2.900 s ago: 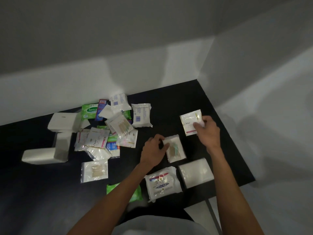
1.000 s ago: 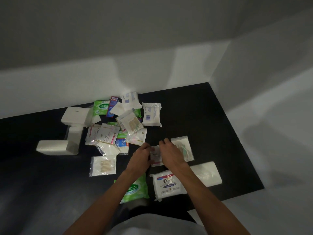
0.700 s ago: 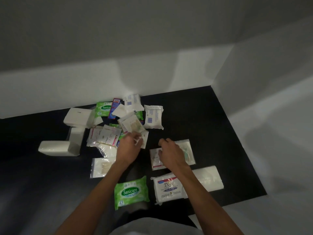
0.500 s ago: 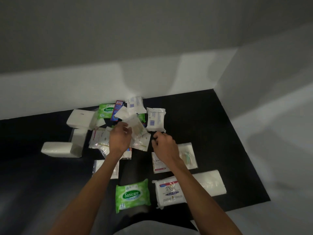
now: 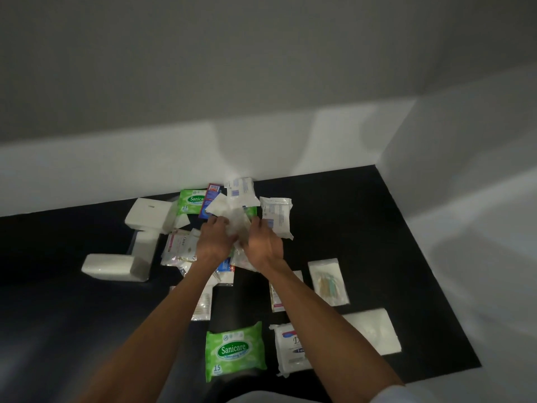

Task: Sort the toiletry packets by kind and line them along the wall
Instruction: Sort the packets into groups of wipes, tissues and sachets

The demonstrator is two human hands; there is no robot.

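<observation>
Both hands meet over the heap of packets near the wall. My left hand [image 5: 213, 239] and my right hand [image 5: 263, 244] each pinch a side of a clear packet [image 5: 237, 225], which is lifted and blurred. Sorted packets lie nearer to me: a green Sanicare pack [image 5: 234, 350], a Dove wipes pack [image 5: 290, 349], a white tissue pack [image 5: 374, 330], a clear packet with a green item [image 5: 329, 282] and a pink-edged sachet [image 5: 276, 299] partly under my right forearm. The heap holds a second Sanicare pack [image 5: 190, 200], two white packs with blue print [image 5: 276, 215], and pink-edged sachets [image 5: 180, 248].
Three white tissue packs [image 5: 148, 213] [image 5: 112, 266] [image 5: 143, 245] lie at the left of the black tabletop [image 5: 363, 228]. White walls close the back and right sides. A swab packet [image 5: 203, 306] sits under my left forearm. The table's near right edge runs close to the sorted packs.
Both hands left the sachet near the front and moved up to the heap. My left hand lifted the clear packet and my right hand joined it.
</observation>
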